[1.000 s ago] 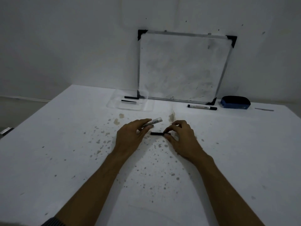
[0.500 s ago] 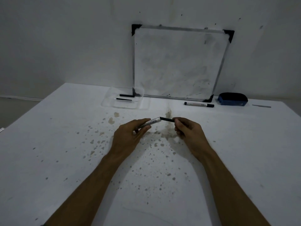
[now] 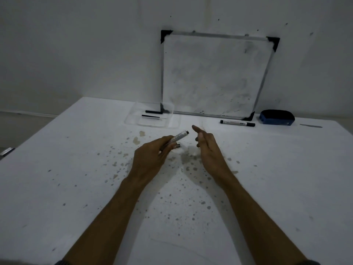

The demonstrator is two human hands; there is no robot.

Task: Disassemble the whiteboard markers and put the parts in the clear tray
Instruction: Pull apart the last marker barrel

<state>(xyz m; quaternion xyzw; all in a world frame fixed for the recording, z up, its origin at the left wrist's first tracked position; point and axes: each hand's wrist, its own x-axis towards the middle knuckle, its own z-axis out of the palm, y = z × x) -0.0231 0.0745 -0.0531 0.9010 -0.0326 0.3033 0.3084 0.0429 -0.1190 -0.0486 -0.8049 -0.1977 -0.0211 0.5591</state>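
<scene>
My left hand [image 3: 152, 157] grips a silver-grey marker barrel [image 3: 179, 135], tilted up and to the right, with a black end showing at its tip. A small black piece [image 3: 178, 145] pokes out by that hand's fingertips. My right hand [image 3: 207, 146] hovers just right of the barrel, fingers loosely apart, index finger extended, with nothing visible in it. The clear tray [image 3: 131, 120] sits at the back left of the whiteboard and holds two thin black marker parts [image 3: 150, 116]. A whole capped marker [image 3: 237, 122] lies in front of the whiteboard.
A small whiteboard [image 3: 215, 77] leans on the wall. A blue eraser [image 3: 277, 117] sits at its right corner, with a thin grey strip [image 3: 311, 126] beyond it. The white table [image 3: 76, 188] is speckled with stains. A metal object [image 3: 6, 151] shows at the left edge.
The black rod my right hand held went to the barrel's end and is now out of sight, only a black tip showing. My right hand has let go and opened.
</scene>
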